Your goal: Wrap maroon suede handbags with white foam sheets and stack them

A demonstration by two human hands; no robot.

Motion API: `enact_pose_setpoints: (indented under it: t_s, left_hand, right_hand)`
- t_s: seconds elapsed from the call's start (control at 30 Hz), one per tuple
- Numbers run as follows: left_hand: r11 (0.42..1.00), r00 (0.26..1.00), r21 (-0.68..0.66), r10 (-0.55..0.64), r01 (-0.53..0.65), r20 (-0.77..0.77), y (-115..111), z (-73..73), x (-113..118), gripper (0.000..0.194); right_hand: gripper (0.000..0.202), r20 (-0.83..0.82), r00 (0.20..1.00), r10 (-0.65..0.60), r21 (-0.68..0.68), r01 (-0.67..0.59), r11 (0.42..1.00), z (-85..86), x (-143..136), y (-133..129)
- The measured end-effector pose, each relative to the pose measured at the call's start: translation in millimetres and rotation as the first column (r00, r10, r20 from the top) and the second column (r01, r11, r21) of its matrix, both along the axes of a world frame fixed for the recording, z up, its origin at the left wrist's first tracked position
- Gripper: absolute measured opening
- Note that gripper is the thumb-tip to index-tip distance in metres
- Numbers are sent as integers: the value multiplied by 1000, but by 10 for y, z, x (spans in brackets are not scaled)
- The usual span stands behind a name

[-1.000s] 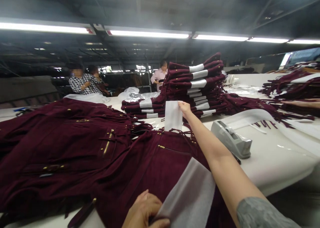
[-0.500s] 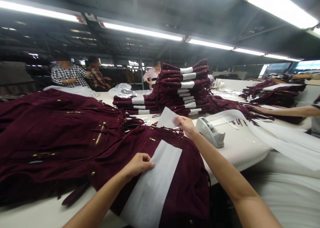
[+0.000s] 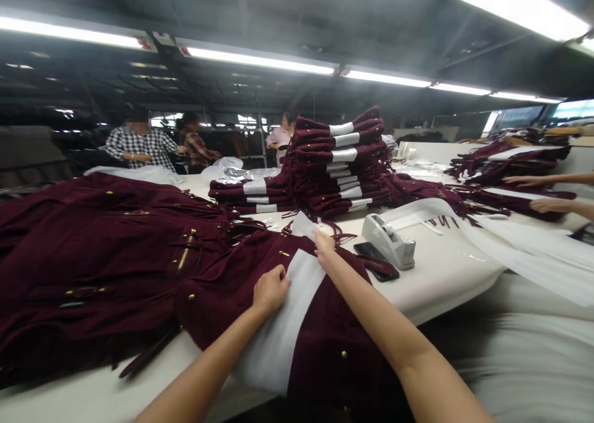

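Note:
A folded maroon garment point(image 3: 338, 330) with gold-coloured snaps and a small zip lies in front of me at the table edge. Across it runs a white paper strip point(image 3: 278, 330), whose upper end my left hand point(image 3: 271, 290) pinches between thumb and fingers. My right hand point(image 3: 323, 245) has its fingers closed on a second white paper end point(image 3: 302, 225) at the garment's far edge. Whether both ends belong to one strip, passing beneath the garment, is hidden. Just right of my right hand stands a grey tape dispenser point(image 3: 388, 242).
More maroon garments point(image 3: 116, 243) are spread at left. Behind rises a stack of folded garments with white bands point(image 3: 341, 157). A dark phone point(image 3: 378, 263) lies by the dispenser. White strips point(image 3: 533, 256) hang at right, near a co-worker's hands point(image 3: 550, 205). Other people stand at the back.
Both hands have come closer together. My right hand moved left and down with its paper end, my left hand up. The garment's right side shifted inward, uncovering the phone.

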State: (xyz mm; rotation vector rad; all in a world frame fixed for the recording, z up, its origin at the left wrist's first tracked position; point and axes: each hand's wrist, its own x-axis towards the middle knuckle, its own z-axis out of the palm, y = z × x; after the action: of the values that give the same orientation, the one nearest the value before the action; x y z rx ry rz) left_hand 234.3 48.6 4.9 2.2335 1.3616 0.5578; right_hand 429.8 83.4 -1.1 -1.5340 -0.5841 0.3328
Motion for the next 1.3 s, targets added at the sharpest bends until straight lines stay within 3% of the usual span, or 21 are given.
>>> enact_pose_setpoints:
  t_s: [0.07,0.17,0.33,0.53,0.67,0.8,0.93,1.03,1.2,1.3]
  left_hand:
    - [996,999,79,31,-30,-19,-150,-112,-59,12]
    - [988,996,139,70,-62,-52,-250,-168,-109,19]
    - [978,990,206,62,-34,-130,-236,-130,-45,17]
    - [976,970,216,45,9,-240,-229,-76,-1,20]
    - [965,951,255,27,56,-308,-79,169,-252,35]
    - [929,916,368,163,-19,-365,273,523,-753,30]
    - [953,851,285,232,-101,-472,459,694,-1158,45]
    - [953,830,271,257,-134,-494,242,694,-1297,42]
    - [898,800,323,422,-301,-428,-541,600,-1390,47]
    - [874,746,266,486,-406,-455,-859,532,-1428,51]
  right_hand:
    - [32,13,1000,-4,-73,5,997,-173,-41,-95]
    - [33,80,996,27,-172,-13,985,-314,-145,-215]
    - [27,237,968,78,-320,2,947,-252,-324,-236]
    - [28,269,963,30,-406,86,910,-171,-476,-185]
    - [33,289,957,-38,-336,138,931,-181,-435,-238]
    - [36,313,948,-51,-236,130,963,-213,-367,-281]
    - [38,313,949,-25,-173,83,981,-248,-359,-259]
    - [37,312,950,2,-142,44,989,-239,-365,-234]
    - [35,332,941,63,-105,-30,994,-135,-385,-173]
    - [31,336,936,100,-95,-73,993,-69,-466,-80]
